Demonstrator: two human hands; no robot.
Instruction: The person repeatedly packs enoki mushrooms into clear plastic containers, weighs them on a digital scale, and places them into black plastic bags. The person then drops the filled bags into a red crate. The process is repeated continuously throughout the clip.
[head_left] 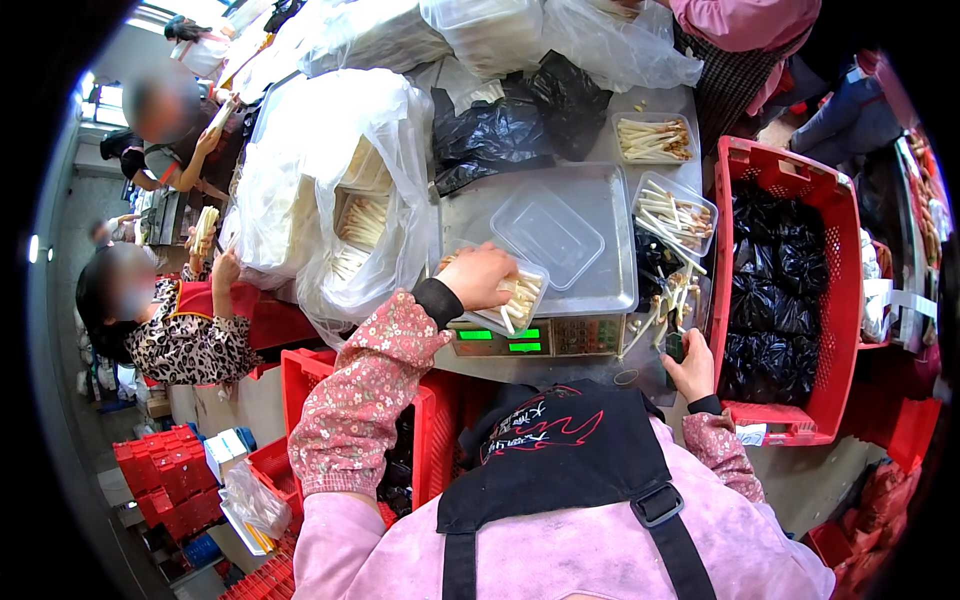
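My left hand (480, 277) is closed around a transparent plastic tub (536, 300) of pale, thin stalks with brownish ends. It sits at the front left edge of the steel pan (470, 215) of a digital scale with green displays (500, 340). On the pan lies a flat transparent plastic lid or tray (548, 232). To the right of the scale, my right hand (690, 368) has its fingers bent by a small dark object, mostly hidden. Loose stalks (668, 310) lie just beyond it, below a heaped tub of stalks (676, 215).
Another filled tub (654, 138) stands farther back. At right, a red crate (845, 290) holds black bags. Plastic-wrapped stacks of tubs (290, 200) and a black bag (520, 125) crowd the table. A red crate (433, 440) stands below my left arm. Co-workers handle stalks at left.
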